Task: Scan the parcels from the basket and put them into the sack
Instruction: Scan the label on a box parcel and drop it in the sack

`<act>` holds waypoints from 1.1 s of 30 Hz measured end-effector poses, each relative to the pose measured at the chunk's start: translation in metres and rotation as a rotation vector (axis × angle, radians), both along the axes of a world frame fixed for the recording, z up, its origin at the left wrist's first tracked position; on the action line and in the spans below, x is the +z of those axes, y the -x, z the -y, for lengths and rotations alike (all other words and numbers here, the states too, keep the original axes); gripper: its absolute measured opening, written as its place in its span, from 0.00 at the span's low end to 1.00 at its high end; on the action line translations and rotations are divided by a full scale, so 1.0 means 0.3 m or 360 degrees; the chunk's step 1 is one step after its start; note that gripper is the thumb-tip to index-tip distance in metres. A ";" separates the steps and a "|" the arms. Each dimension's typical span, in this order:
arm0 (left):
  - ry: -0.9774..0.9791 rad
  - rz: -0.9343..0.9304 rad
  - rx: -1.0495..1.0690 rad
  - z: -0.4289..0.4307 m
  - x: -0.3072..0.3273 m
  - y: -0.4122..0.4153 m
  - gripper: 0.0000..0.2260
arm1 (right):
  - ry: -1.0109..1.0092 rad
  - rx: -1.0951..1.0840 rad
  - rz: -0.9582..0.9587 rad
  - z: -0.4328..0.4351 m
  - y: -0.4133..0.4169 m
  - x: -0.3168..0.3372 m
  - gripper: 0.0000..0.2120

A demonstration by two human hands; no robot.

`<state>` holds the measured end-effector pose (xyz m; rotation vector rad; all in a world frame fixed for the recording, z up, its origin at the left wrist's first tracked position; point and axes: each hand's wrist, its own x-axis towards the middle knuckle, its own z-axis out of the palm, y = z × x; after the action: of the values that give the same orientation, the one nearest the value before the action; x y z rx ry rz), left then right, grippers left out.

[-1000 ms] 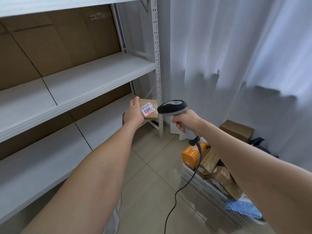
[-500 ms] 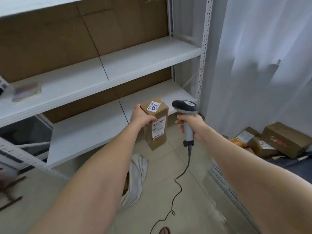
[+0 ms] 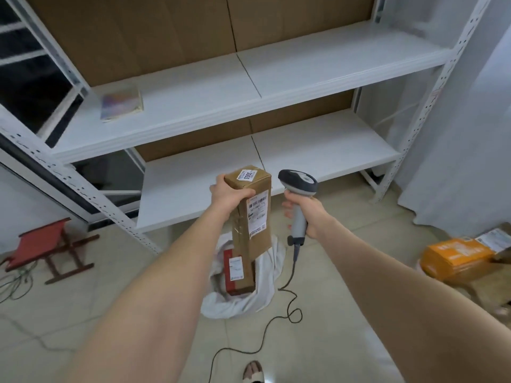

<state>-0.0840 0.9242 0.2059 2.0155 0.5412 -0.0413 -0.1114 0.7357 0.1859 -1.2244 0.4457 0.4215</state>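
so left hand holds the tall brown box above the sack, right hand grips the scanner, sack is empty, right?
Not quite: the sack is not empty. The head view shows a red and brown parcel lying in its open mouth. The rest holds: the left hand holds the tall brown box above the sack, and the right hand grips the scanner.

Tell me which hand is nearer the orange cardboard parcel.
Right. The right hand, gripping the grey scanner, is up and left of the orange cardboard parcel; the left hand, holding a tall brown box, is farther left.
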 end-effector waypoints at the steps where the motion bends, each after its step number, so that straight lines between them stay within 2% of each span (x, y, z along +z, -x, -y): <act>1: 0.0014 -0.0021 0.0023 -0.059 -0.021 -0.014 0.38 | -0.0003 -0.0019 -0.0019 -0.068 -0.019 -0.022 0.11; 5: 0.0001 -0.0066 0.0085 -0.275 -0.107 -0.095 0.42 | 0.0008 -0.0004 -0.0096 -0.314 -0.089 -0.125 0.16; 8: 0.0000 -0.0117 0.0187 -0.404 -0.193 -0.150 0.43 | 0.0003 0.0049 -0.0188 -0.451 -0.133 -0.223 0.11; 12: 0.0053 -0.0162 0.0327 -0.549 -0.351 -0.210 0.35 | 0.0011 0.0112 -0.0257 -0.572 -0.197 -0.400 0.13; 15: 0.0091 -0.0189 0.0412 -0.635 -0.495 -0.247 0.36 | 0.0047 0.0183 -0.0259 -0.656 -0.236 -0.556 0.06; 18: 0.0177 -0.0227 0.0502 -0.680 -0.676 -0.270 0.39 | 0.0062 0.0241 -0.0270 -0.738 -0.265 -0.735 0.05; 21: 0.0263 -0.0347 0.0629 -0.713 -0.880 -0.282 0.32 | 0.0072 0.0276 -0.0252 -0.803 -0.269 -0.937 0.08; 23: 0.0297 -0.0421 0.0640 -0.730 -1.024 -0.295 0.33 | 0.0097 0.0243 -0.0238 -0.827 -0.278 -1.073 0.10; 29: 0.0518 -0.0609 0.0316 -0.742 -1.473 -0.272 0.40 | 0.0098 0.0150 -0.0372 -0.893 -0.348 -1.491 0.21; 33: 0.0583 -0.0786 0.0282 -0.747 -1.779 -0.232 0.39 | 0.0238 0.0233 -0.0470 -0.917 -0.400 -1.755 0.19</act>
<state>-0.0144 1.1482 -0.3279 1.5882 0.9476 -0.5041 0.0085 1.0108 -0.3405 -1.3499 0.6510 0.7097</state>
